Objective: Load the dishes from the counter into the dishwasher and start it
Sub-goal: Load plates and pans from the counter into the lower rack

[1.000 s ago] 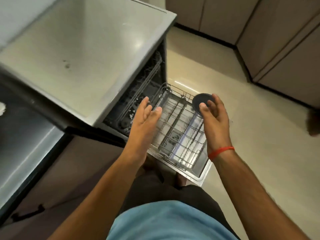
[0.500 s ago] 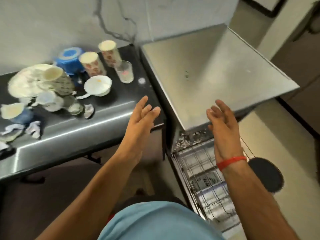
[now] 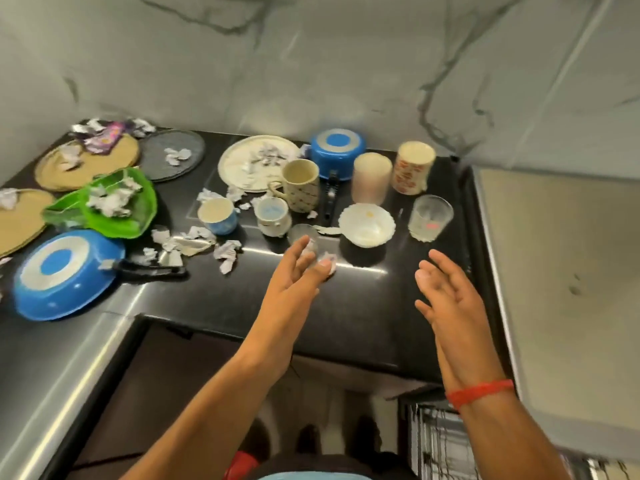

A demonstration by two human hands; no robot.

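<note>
writing: nothing readable tbh, the red print on the tumbler (image 3: 413,172) and the glass (image 3: 429,217) is just blur
left hand (image 3: 298,276): fingers straight, holding nothing, over the tabletop (image 3: 363,306) front, in front of a small glass (image 3: 300,234)
right hand (image 3: 446,299): spread loose, also bare, red band (image 3: 479,392) on wrist
dishes: all on the tabletop, white bowl (image 3: 366,224), mug (image 3: 300,185), blue pan (image 3: 64,276), plate (image 3: 256,163)
clutter: crumpled paper (image 3: 227,255) scattered between them
dishwasher (image 3: 568,292): right of the tabletop, rack (image 3: 433,441) showing below
</note>
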